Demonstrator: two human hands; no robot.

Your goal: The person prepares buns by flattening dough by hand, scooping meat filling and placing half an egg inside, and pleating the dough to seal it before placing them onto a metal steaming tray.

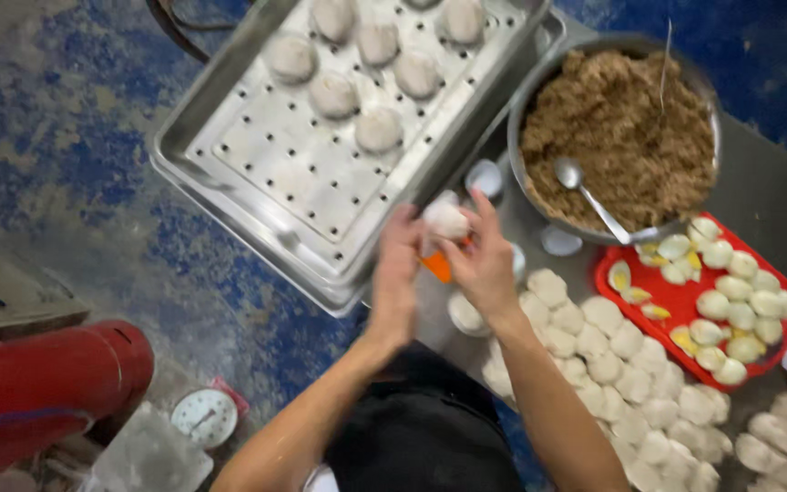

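Observation:
Both my hands meet near the middle of the view around one white dough bun [445,220]. My left hand [395,278] presses its left side and my right hand [483,262] cups it from the right, fingers raised. An orange object [436,266] shows just below the bun between the palms. Beyond the hands lies a perforated steel steamer tray [302,173] with several shaped buns [378,129] at its far end. A big metal bowl of brown minced filling [619,137] with a spoon [587,195] stands to the right.
A red tray [676,305] of halved boiled eggs sits at the right. Rows of white dough pieces [626,378] lie on the grey table below it. A red cylinder [43,387] and a small white dial scale [204,416] rest on the blue floor at lower left.

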